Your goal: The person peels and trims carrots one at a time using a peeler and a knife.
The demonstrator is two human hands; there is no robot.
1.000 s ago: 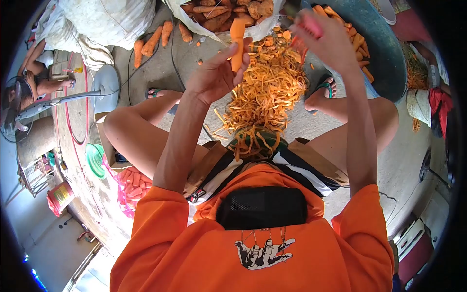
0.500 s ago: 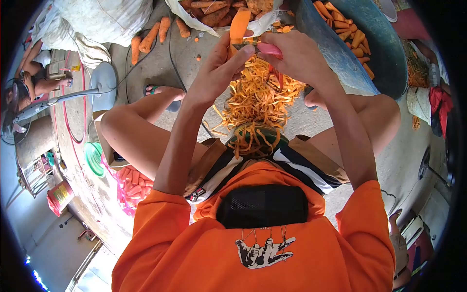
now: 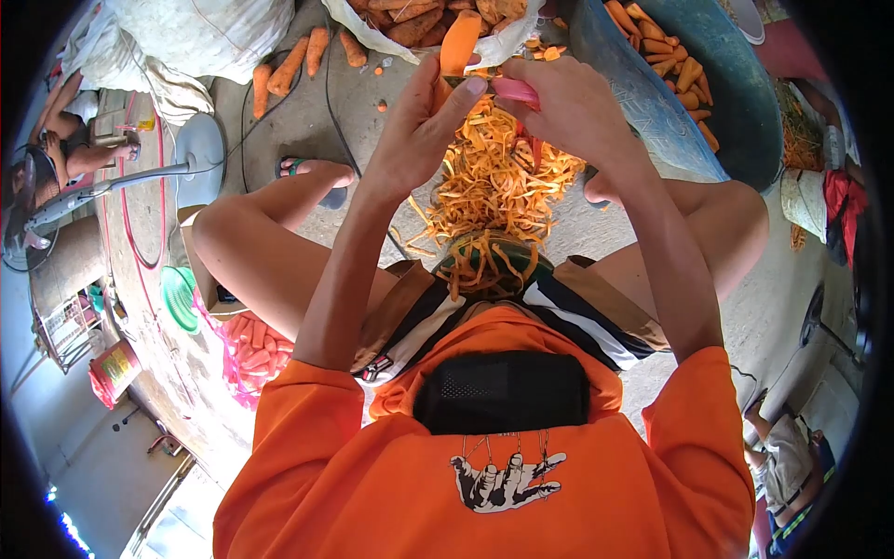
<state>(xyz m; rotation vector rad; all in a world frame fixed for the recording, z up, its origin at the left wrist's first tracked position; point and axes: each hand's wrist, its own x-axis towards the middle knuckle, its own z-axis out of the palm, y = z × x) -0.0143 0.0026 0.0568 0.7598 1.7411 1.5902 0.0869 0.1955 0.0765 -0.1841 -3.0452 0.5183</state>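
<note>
My left hand point(image 3: 410, 135) is closed around a carrot point(image 3: 460, 47), whose smooth bright orange end points up and away from me. My right hand point(image 3: 573, 107) grips a peeler by its pink handle point(image 3: 515, 90), close beside the carrot. The peeler's blade is mostly hidden between the hands. Below them, a large heap of orange carrot peelings point(image 3: 507, 182) lies between my legs. Strips of it hang over a dark green rounded container point(image 3: 521, 265) near my lap.
Ahead is a white sack point(image 3: 380, 42) of rough carrots, with several loose carrots point(image 3: 288, 68) on the floor to its left. A blue tub point(image 3: 643, 116) of peeled carrots stands at right. A fan point(image 3: 200, 163) and pink bag point(image 3: 244, 359) are at left; a black cable point(image 3: 337, 126) crosses the floor.
My hands have shifted only slightly, with the carrot and peeler still in them. At the lower right edge, another person shows more than before.
</note>
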